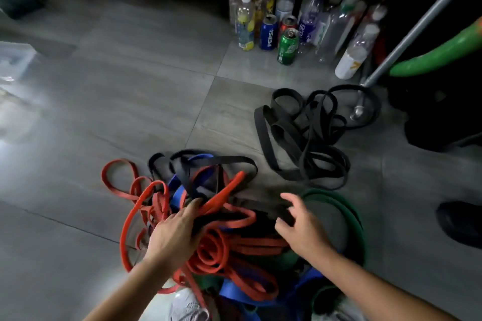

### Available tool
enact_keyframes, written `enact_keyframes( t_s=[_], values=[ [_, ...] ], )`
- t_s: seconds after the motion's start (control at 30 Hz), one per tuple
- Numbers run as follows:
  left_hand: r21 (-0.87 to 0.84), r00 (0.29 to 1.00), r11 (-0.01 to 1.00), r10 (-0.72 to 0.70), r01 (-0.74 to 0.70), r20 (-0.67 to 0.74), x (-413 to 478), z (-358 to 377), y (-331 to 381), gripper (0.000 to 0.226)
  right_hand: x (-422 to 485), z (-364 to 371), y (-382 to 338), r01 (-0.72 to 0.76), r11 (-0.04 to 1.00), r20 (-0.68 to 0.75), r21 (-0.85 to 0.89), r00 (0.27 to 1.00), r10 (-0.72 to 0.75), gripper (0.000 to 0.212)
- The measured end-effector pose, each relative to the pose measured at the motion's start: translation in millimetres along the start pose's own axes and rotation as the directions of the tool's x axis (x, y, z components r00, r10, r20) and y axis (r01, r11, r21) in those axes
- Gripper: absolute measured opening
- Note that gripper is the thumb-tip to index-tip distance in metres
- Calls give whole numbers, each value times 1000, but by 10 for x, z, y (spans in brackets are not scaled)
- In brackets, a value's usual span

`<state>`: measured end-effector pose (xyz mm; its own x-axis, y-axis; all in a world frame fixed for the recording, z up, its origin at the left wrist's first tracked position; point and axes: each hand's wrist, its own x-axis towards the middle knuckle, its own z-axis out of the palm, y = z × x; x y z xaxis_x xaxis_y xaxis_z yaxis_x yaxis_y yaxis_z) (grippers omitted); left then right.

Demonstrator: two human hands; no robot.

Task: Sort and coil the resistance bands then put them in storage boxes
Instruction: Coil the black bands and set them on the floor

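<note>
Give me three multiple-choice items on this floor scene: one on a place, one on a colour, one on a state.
1. Where does the all-black pile lie relative to the mixed tangle?
A. To its left
B. Beyond it, to the right
C. Inside a box

2. What colour are the tangle's leftmost bands?
A. Red
B. Green
C. Blue

3. How do the black pile's bands lie?
A. Neatly coiled
B. Loose and overlapping
C. Tied in a bundle

Answers:
1 B, it lies near the foot of the metal pole.
2 A, red loops spill out on that side.
3 B, the loops sprawl across one another on the floor.
</note>
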<state>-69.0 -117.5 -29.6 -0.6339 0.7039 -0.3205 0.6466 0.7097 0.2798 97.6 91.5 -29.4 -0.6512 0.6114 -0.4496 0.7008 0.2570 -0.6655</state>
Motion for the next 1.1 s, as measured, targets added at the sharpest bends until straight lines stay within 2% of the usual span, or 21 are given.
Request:
enact_keyframes(
  t_s=[0.07, 0.13, 0.27, 0.33, 0.43, 0.53, 0.6, 0.67, 0.73, 0.77, 0.83, 0.87, 0.93, 1.0, 1.03, 1.1],
  values=[
    [-87, 987, 984, -158, 158, -1, -325, -97, -72, 51, -152, -374, -56, -48, 994, -28, 102, 998, 51, 43],
    [-51, 972, 971, -229, 232, 54, -579, -165, -168, 44, -338, -726, -195, -27, 990, -30, 137, 999, 32, 33],
    [84, 923, 972, -236, 221, 305, -900, -362, -237, 46, -691, -1247, -765, 123, 974, -82, 191, 991, -110, 30],
    [113, 911, 972, -234, 208, 338, -995, -503, -209, 53, -885, -1418, -1121, 194, 959, -76, 208, 980, -181, 32],
    [92, 945, 986, -159, 138, 287, -985, -879, -11, 77, -1199, -1616, -1648, 335, 929, -73, 157, 942, -328, 33],
    [-152, 987, 985, -58, 81, 150, -912, -1392, 443, 105, -1527, -1740, -2126, 417, 902, -73, 111, 909, -411, 30],
    [-246, 998, 969, 46, -32, 53, -871, -1766, 849, 126, -1734, -1777, -2368, 476, 875, -99, 81, 878, -469, 30],
    [-356, 971, 903, 216, -240, -108, -885, -2122, 1254, 129, -1931, -1799, -2578, 539, 838, -136, 87, 840, -526, 30],
    [-510, 911, 760, 282, -404, -301, -942, -2382, 1546, 106, -2122, -1844, -2780, 611, 787, -174, 90, 787, -591, 30],
    [-574, 895, 694, 259, -434, -363, -985, -2472, 1643, 90, -2212, -1887, -2877, 643, 760, -214, 91, 758, -616, 29],
    [-673, 902, 614, 171, -413, -397, -1042, -2564, 1761, 60, -2384, -2014, -3059, 699, 696, -324, 164, 705, -631, 28],
    [-704, 915, 601, 131, -379, -380, -1056, -2573, 1791, 45, -2477, -2086, -3145, 726, 646, -373, 236, 682, -629, 28],
    [-712, 948, 641, 83, -288, -308, -1066, -2550, 1813, 21, -2653, -2222, -3289, 775, 519, -453, 361, 632, -629, 29],
    [-721, 970, 665, 25, -196, -241, -1099, -2557, 1805, 16, -2777, -2350, -3355, 816, 427, -512, 390, 578, -636, 27],
    [-741, 973, 651, -14, -165, -229, -1109, -2591, 1801, 15, -2796, -2414, -3331, 828, 421, -533, 371, 561, -634, 26],
    [-783, 965, 604, -89, -146, -248, -1133, -2724, 1801, 10, -2738, -2555, -3173, 811, 501, -578, 301, 573, -581, 26]
  ],
)
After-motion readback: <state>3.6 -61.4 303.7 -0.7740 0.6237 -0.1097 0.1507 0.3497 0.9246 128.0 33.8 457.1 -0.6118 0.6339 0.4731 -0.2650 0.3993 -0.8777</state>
